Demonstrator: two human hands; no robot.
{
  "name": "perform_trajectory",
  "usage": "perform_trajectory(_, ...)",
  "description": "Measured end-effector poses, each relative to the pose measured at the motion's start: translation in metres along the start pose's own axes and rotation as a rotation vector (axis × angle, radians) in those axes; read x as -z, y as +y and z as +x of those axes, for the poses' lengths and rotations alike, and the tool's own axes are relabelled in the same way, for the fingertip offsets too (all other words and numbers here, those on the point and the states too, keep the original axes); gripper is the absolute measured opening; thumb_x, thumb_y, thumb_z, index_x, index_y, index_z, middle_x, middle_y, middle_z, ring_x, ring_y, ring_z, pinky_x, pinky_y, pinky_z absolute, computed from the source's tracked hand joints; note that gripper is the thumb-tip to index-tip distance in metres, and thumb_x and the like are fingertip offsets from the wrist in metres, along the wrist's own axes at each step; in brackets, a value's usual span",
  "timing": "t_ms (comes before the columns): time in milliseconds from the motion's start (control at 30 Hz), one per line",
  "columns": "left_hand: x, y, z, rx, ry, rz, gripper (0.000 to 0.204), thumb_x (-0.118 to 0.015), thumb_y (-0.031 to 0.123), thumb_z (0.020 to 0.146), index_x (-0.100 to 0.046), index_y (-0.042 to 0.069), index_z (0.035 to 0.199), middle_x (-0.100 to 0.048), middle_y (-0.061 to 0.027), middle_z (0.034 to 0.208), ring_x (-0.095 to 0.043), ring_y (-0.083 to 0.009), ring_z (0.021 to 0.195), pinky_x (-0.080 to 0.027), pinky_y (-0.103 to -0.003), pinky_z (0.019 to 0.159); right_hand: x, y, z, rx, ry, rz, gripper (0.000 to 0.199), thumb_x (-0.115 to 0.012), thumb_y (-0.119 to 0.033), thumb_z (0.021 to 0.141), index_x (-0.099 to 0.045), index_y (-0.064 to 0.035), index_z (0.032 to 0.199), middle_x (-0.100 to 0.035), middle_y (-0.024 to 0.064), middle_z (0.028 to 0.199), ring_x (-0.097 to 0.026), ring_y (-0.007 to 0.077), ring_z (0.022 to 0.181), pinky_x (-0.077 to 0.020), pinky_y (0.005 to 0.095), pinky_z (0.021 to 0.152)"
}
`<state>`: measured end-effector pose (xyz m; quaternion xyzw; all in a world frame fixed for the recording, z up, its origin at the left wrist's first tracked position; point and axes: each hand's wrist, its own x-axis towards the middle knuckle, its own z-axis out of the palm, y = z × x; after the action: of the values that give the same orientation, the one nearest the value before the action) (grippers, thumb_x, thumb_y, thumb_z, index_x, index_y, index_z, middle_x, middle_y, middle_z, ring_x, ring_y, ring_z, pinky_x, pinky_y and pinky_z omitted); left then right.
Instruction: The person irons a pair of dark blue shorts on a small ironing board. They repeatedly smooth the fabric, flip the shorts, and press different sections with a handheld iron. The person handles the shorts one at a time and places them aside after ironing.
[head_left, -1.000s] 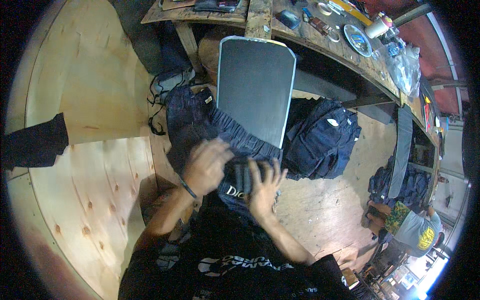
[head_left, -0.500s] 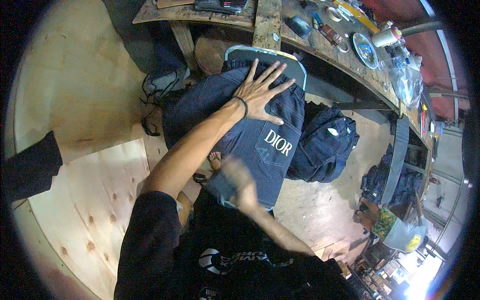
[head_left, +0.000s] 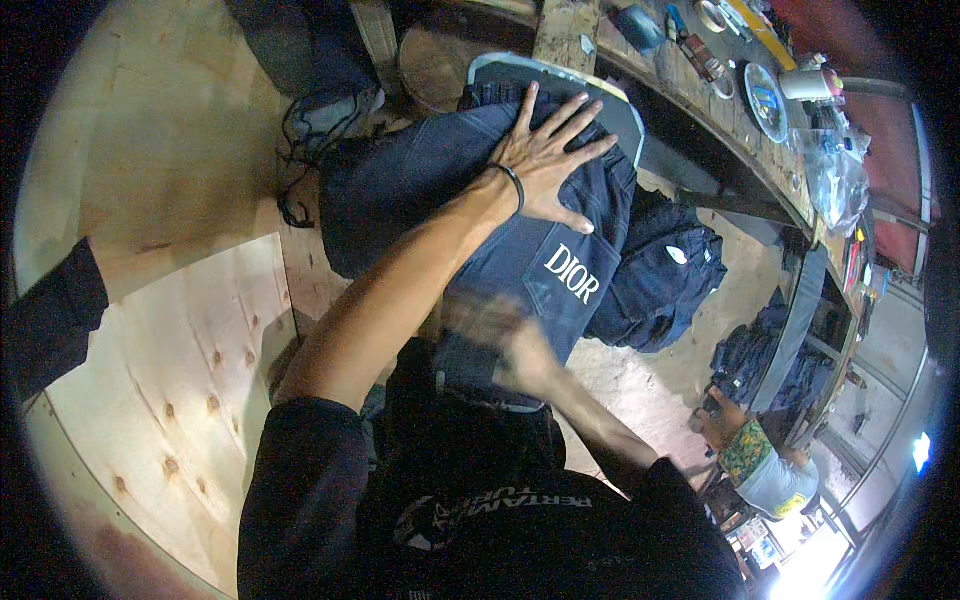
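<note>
A pair of dark denim shorts (head_left: 400, 190) with an elastic waistband and a white-lettered back pocket is spread over a dark board (head_left: 540, 75) with a pale rim. My left hand (head_left: 548, 165) lies flat on the cloth near the waistband, fingers spread, a dark band on its wrist. Lower down, close to my body, my right hand (head_left: 500, 335) is over the near part of the shorts. Motion smears its fingers, so whether it holds anything is hidden.
Beside the board sits a heap of dark denim garments (head_left: 660, 280). A wooden workbench (head_left: 740, 165) at upper right carries a plate (head_left: 765, 100), a white roll (head_left: 810, 84) and a clear plastic bag (head_left: 840, 190). Plywood (head_left: 190, 370) stands at left. Another person (head_left: 770, 475) bends at lower right.
My right hand is blurred in both frames and has shifted slightly over the near part of the shorts. My left hand stays spread on the cloth. The whole view has shifted a little.
</note>
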<state>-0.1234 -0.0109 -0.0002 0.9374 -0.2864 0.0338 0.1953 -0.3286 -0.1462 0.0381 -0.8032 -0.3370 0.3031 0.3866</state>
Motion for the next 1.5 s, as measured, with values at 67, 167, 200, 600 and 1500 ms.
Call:
perform_trajectory(67,0.001,0.001,0.0,0.009,-0.02,0.001,0.131,-0.075,0.091,0.064,-0.033,0.031,0.172,-0.013,-0.0165,0.182,-0.008,-0.0376,0.168,0.002,-0.083,0.124,-0.032,0.055,-0.012,-0.099,-0.062,0.536,0.066,-0.079,-0.004,0.074,-0.072,-0.0086,0.139,-0.067,0.0166,0.147,-0.057,0.0399,0.143,-0.043,0.0495,0.123)
perform_trajectory(167,0.001,0.0,0.002,0.01,-0.042,0.022,0.132,-0.075,0.092,0.063,-0.032,0.032,0.172,-0.014,-0.0164,0.182,-0.008,-0.038,0.168,0.001,-0.082,0.124,-0.037,0.01,-0.025,0.265,0.007,0.249,0.069,-0.078,-0.007,0.072,-0.07,-0.0084,0.141,-0.067,0.0165,0.147,-0.058,0.0389,0.142,-0.0441,0.0486,0.122)
perform_trajectory(200,-0.001,-0.001,0.002,0.001,-0.033,0.011,0.132,-0.075,0.093,0.063,-0.032,0.032,0.172,-0.015,-0.0164,0.182,-0.008,-0.0381,0.168,0.002,-0.082,0.124,-0.043,0.015,-0.031,0.18,0.102,0.317,0.075,-0.079,-0.008,0.069,-0.069,-0.0078,0.143,-0.064,0.0156,0.152,-0.056,0.0374,0.145,-0.0423,0.0492,0.124)
perform_trajectory(600,-0.004,0.002,-0.002,0.01,0.026,0.102,0.129,-0.073,0.094,0.065,-0.032,0.035,0.172,-0.015,-0.0156,0.182,-0.012,-0.0387,0.168,0.0,-0.081,0.125,-0.022,0.022,-0.062,0.072,0.166,0.107,0.076,-0.081,-0.004,0.071,-0.07,-0.0122,0.146,-0.06,0.0137,0.158,-0.053,0.0342,0.15,-0.0353,0.047,0.13)
perform_trajectory(1500,-0.027,0.097,-0.175,1.056,0.204,-0.426,0.089,-0.058,0.059,0.106,-0.024,0.009,0.172,-0.046,-0.0331,0.161,-0.048,-0.054,0.144,-0.04,-0.058,0.119,0.046,0.082,-0.011,-0.05,0.798,-0.494,0.091,-0.084,0.002,0.059,-0.063,-0.0126,0.147,-0.05,0.0147,0.164,-0.029,0.0478,0.16,-0.0226,0.0615,0.133)
